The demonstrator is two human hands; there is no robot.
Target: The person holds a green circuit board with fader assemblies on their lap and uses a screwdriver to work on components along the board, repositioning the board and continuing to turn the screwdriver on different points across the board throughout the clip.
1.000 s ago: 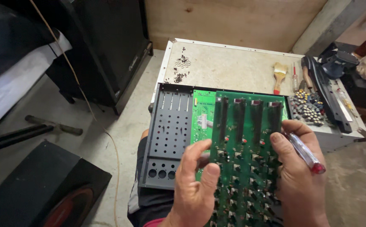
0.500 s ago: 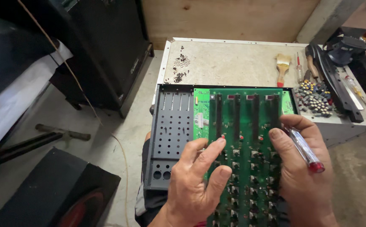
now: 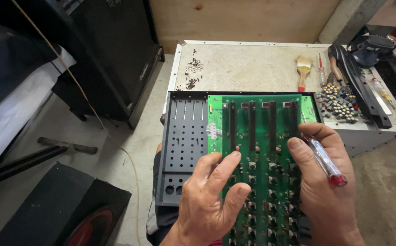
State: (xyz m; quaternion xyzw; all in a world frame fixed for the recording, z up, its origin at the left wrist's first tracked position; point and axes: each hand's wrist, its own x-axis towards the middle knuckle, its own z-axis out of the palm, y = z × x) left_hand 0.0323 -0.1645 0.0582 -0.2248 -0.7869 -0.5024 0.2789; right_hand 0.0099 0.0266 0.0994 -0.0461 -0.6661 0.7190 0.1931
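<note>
A green circuit board [image 3: 261,136] with black slider strips lies in a black perforated metal chassis [image 3: 184,141] on my lap. My left hand [image 3: 211,200] rests on the board's lower left, fingers spread and touching the components. My right hand [image 3: 323,191] presses the board's right side with the thumb while holding a clear-handled screwdriver [image 3: 326,161] with a red end.
A low white table [image 3: 248,64] behind the chassis carries small screws and washers [image 3: 192,73], a paintbrush [image 3: 303,70], screwdrivers [image 3: 322,68], a pile of knobs [image 3: 339,105] and a black panel strip [image 3: 357,86]. Black speaker cabinets [image 3: 111,50] stand left; another speaker [image 3: 66,209] lies on the concrete floor.
My left hand's fingers have shifted slightly on the board. The view has moved a little; the chassis and right hand stay in place.
</note>
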